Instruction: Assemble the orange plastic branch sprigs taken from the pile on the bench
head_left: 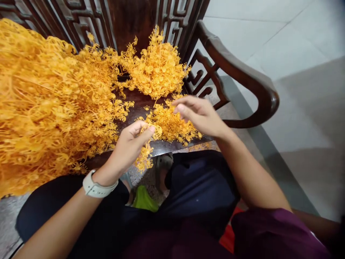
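My left hand (132, 142) is closed in a pinch, thumb against the curled fingers, holding a yellow sprig (155, 132) just over the front edge of the worktop (136, 104). My right hand (201, 113) hovers apart from it, near the worktop's right front corner, over the loose pile (172, 120); its fingers are bent and reach leftward, with the thumb close to the fingertips in a narrow curve. I cannot tell whether anything sits between them.

The part of the sprig I can see comes out of my pinch and points right, toward the right hand, its short long axis running roughly along the front edge. A yellow cluster (144, 158) hangs below my left hand, past that edge, tips down; I cannot tell whether it belongs to the same sprig.

The big heap (59, 104) fills the worktop's left side, its stems lying mostly sideways with many tips toward the right. A bushy bunch (159, 68) stands near the back right corner, between the backrest (132, 21) and the loose pile, just beside the armrest (242, 72).
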